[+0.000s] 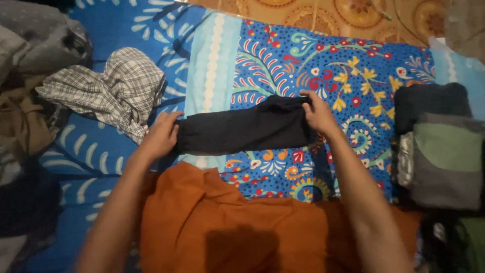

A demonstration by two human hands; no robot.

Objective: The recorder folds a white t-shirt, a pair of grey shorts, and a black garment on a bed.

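Observation:
A dark, nearly black garment lies folded into a long band across a blue floral sheet. My left hand grips its left end, fingers curled over the edge. My right hand pinches its right end near the top corner. Both forearms reach out over my orange clothing at the bottom of the view.
A crumpled checked cloth lies at the left, next to a heap of grey and brown clothes. A stack of folded grey, green and dark garments sits at the right. A patterned tile floor shows beyond the sheet.

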